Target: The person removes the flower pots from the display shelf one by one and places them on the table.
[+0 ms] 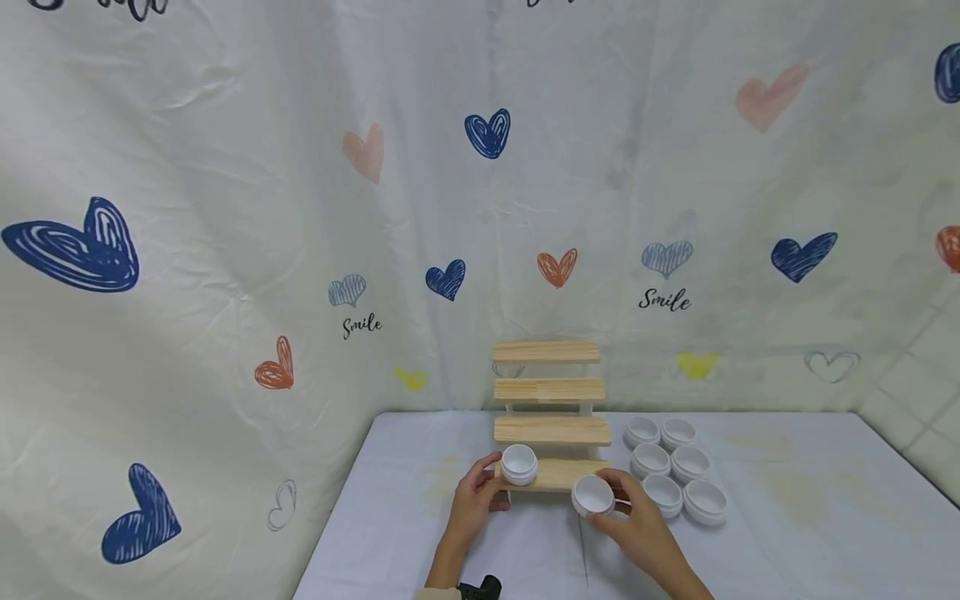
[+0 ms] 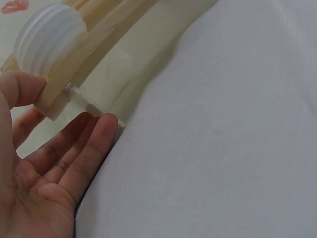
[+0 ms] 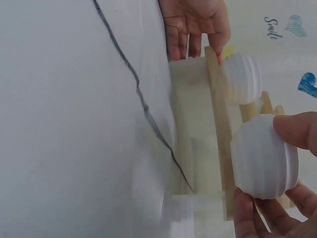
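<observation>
A stepped wooden display stand [image 1: 553, 477] with several pale planks on clear supports stands at the back of the table. On the left of its lowest plank sits a small white ribbed bowl [image 1: 519, 465], upright. My left hand [image 1: 471, 493] grips the left end of that plank, thumb beside the bowl and fingers by the clear support [image 2: 94, 104]. My right hand [image 1: 637, 525] holds another white ribbed bowl [image 3: 265, 156] between thumb and fingers, its mouth up. This bowl is at the front edge of the plank's right part; whether it touches the wood I cannot tell.
Several more white bowls [image 1: 690, 463] stand in two columns on the white-covered table [image 1: 787, 542], right of the stand. A white curtain [image 1: 420, 208] printed with hearts hangs close behind the stand. A dark strap [image 1: 482, 588] shows at my left wrist.
</observation>
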A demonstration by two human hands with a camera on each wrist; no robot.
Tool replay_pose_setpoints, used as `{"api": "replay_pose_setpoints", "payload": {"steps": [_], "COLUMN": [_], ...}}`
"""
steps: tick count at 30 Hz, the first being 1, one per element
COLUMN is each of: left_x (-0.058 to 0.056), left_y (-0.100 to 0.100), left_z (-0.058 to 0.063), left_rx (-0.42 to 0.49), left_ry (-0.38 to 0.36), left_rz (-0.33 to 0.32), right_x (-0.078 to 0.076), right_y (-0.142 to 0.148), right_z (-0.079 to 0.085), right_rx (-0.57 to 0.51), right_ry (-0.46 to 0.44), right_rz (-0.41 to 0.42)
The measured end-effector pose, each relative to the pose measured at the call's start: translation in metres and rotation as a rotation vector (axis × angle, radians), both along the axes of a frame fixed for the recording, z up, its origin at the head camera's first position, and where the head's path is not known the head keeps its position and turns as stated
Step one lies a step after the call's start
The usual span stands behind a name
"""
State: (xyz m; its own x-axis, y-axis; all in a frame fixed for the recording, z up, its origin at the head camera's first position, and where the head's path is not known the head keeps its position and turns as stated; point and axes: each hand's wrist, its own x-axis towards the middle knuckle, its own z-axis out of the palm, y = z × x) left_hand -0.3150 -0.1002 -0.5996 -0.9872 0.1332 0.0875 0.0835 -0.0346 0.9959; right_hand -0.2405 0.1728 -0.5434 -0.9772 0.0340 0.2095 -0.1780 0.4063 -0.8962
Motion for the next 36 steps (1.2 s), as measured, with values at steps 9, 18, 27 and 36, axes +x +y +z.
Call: {"api": "replay_pose_setpoints", "payload": {"steps": [9,18,27,36], "left_x": [0.000,0.001,0.001,0.001], "left_y": [0.000,0.000,0.002,0.002], "left_z": [0.002,0.000,0.001,0.000], "left_rx": [-0.002,-0.002,-0.001,-0.008], "left_ry": [0.002,0.005,0.010,0.009], "left_rz": [0.008,0.003,0.011,0.006], "right_x": [0.012,0.022,0.028,0.030], "right_y": [0.021,0.043,0.069,0.083], "right_z": [0.001,-0.004,-0.002,-0.008], "right_rx": [0.028,0.065,0.123,0.169], "right_ry": [-0.029,-0.109,-0.131,-0.253], "right_rz": [0.003,0.038,0.009,0.002]}}
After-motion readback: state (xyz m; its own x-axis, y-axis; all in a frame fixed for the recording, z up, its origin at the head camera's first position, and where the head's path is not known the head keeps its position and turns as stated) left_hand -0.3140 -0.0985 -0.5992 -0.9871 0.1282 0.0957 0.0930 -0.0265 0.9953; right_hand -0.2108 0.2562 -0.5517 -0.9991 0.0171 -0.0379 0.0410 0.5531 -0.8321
